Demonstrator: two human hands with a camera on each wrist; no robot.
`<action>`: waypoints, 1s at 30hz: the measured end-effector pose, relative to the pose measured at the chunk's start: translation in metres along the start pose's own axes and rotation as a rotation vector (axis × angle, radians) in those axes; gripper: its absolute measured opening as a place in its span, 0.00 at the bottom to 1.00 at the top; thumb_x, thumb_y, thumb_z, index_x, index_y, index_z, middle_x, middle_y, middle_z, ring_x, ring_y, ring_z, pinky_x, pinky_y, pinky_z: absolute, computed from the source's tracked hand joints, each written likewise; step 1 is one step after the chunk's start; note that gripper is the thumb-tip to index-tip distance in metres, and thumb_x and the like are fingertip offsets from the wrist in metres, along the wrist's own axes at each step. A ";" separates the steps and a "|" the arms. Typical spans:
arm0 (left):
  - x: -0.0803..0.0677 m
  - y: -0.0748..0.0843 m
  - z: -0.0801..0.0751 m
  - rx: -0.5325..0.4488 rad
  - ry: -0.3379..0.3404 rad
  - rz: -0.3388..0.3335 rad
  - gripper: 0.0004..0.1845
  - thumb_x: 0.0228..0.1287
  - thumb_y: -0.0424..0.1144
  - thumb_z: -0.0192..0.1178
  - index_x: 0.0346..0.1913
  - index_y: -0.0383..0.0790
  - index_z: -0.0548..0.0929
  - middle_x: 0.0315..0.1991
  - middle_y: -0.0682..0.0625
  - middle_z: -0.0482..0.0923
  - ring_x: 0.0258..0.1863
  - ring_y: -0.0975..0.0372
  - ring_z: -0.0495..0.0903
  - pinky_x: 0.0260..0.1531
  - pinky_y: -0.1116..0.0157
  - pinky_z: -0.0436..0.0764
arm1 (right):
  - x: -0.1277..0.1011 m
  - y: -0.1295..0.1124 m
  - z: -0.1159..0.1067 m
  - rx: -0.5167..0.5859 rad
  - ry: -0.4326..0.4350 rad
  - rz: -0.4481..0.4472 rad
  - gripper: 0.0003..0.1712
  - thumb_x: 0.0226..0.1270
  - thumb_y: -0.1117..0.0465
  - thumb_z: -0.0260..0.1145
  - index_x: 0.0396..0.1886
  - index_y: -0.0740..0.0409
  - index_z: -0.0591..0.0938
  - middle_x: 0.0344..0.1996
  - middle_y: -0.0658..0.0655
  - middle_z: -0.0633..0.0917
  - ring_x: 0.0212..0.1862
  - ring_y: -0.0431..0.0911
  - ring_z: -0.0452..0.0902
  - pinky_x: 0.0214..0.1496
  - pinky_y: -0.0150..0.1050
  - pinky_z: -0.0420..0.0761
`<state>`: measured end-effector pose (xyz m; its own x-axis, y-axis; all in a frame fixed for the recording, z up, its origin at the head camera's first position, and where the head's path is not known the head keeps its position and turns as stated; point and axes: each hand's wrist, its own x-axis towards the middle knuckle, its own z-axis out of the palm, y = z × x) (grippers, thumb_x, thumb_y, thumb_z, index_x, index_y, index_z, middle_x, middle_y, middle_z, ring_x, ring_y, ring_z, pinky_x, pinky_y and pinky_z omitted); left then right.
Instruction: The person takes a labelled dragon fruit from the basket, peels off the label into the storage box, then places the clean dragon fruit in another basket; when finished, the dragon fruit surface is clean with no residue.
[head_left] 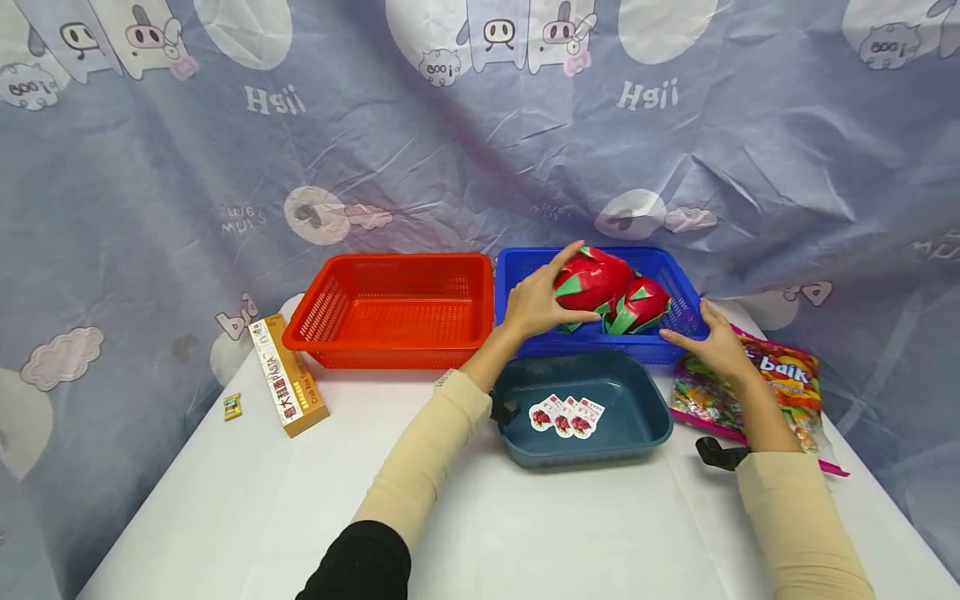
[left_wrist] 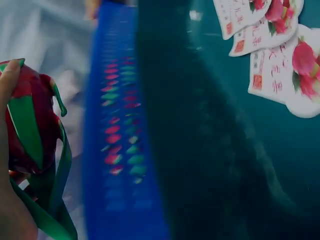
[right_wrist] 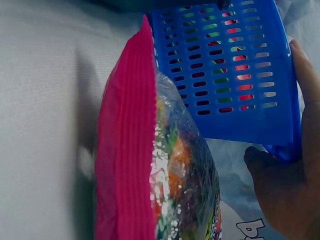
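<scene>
My left hand (head_left: 534, 307) grips a red dragon fruit (head_left: 596, 279) with green scales, at the top of the blue basket (head_left: 652, 353). In the left wrist view, long green strips hang from the dragon fruit (left_wrist: 34, 120), which looks like a model. A second dragon fruit (head_left: 641, 307) lies in the basket, just right of the first. My right hand (head_left: 716, 346) holds the basket's front right corner, thumb in front and fingers on the side. In the right wrist view, red and green show through the slots of the basket (right_wrist: 280, 122).
A dark teal tray (head_left: 600, 454) with several dragon fruit cards (head_left: 566, 415) stands before the blue basket. Left are a red basket (head_left: 390, 358), a pasta box (head_left: 288, 375) and a small yellow packet (head_left: 232, 407). A candy bag (head_left: 787, 375) lies under my right forearm.
</scene>
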<state>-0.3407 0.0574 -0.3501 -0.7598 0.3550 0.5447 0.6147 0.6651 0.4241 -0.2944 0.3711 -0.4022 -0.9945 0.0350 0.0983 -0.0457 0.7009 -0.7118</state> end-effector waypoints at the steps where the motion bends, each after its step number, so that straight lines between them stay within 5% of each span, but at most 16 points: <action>1: 0.005 0.000 0.009 -0.001 -0.043 -0.005 0.56 0.25 0.77 0.59 0.62 0.83 0.38 0.56 0.58 0.71 0.46 0.65 0.73 0.34 0.69 0.75 | 0.001 -0.001 0.002 0.007 -0.004 0.005 0.58 0.54 0.37 0.60 0.69 0.57 0.35 0.68 0.70 0.37 0.66 0.69 0.34 0.59 0.68 0.43; 7: 0.014 -0.014 0.042 0.023 -0.275 -0.067 0.56 0.24 0.77 0.59 0.62 0.84 0.40 0.61 0.57 0.65 0.52 0.58 0.71 0.40 0.60 0.76 | 0.003 -0.006 0.018 0.037 -0.009 0.007 0.59 0.53 0.37 0.60 0.69 0.55 0.34 0.68 0.70 0.37 0.66 0.70 0.36 0.59 0.68 0.44; 16: 0.015 -0.034 0.048 -0.162 -0.499 -0.051 0.54 0.38 0.67 0.63 0.64 0.79 0.37 0.68 0.55 0.53 0.63 0.54 0.60 0.58 0.54 0.65 | 0.001 -0.010 0.024 0.067 -0.008 0.028 0.59 0.52 0.36 0.61 0.69 0.53 0.34 0.68 0.70 0.36 0.65 0.70 0.37 0.58 0.68 0.47; 23: 0.014 -0.040 0.039 -0.243 -0.567 -0.076 0.54 0.44 0.62 0.63 0.67 0.71 0.35 0.67 0.51 0.53 0.63 0.54 0.60 0.59 0.56 0.64 | 0.009 -0.017 0.021 0.056 -0.025 0.020 0.59 0.53 0.36 0.60 0.68 0.52 0.33 0.66 0.73 0.39 0.64 0.71 0.39 0.59 0.68 0.46; 30: 0.003 -0.050 0.009 -0.222 -0.577 -0.145 0.52 0.46 0.63 0.61 0.66 0.75 0.34 0.69 0.52 0.49 0.65 0.50 0.55 0.61 0.52 0.61 | 0.016 -0.031 0.009 -0.112 -0.096 -0.025 0.60 0.55 0.34 0.57 0.68 0.58 0.30 0.64 0.77 0.39 0.63 0.72 0.40 0.58 0.68 0.47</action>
<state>-0.3750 0.0316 -0.3766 -0.7924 0.6097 0.0189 0.4789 0.6027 0.6383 -0.3099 0.3436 -0.3842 -0.9978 -0.0482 0.0446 -0.0655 0.7760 -0.6273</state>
